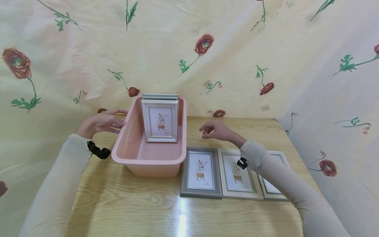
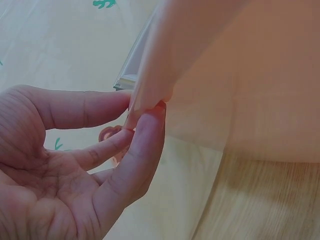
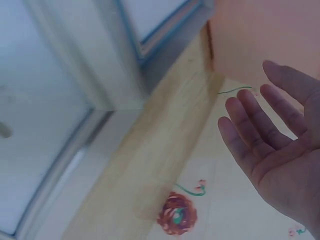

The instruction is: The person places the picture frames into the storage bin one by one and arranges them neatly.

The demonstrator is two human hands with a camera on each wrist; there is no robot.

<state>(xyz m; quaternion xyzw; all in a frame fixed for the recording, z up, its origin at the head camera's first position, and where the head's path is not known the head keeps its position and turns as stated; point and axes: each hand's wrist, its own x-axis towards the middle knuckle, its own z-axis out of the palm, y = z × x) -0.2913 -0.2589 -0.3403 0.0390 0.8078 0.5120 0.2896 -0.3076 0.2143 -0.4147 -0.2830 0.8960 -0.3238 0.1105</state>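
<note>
My left hand (image 1: 103,123) is at the left rim of a pink plastic tub (image 1: 119,144). In the left wrist view, its thumb and fingers (image 2: 142,145) pinch the tub's edge. Two picture frames stand upright at the tub's back: a silver picture frame (image 1: 145,121) with a potted-plant print, and behind it another frame (image 1: 160,96), of which only the top edge shows. My right hand (image 1: 217,130) hovers over the table to the right of the tub, holding nothing. In the right wrist view, its fingers (image 3: 250,122) are relaxed and loosely bent.
Right of the tub, a grey frame (image 1: 201,194), a cream frame (image 1: 242,195) and a third pale frame (image 1: 284,158) lie face up in a row on the wooden table (image 1: 133,204). My right forearm covers part of the third. Flower-patterned cloth (image 1: 237,49) hangs behind the table.
</note>
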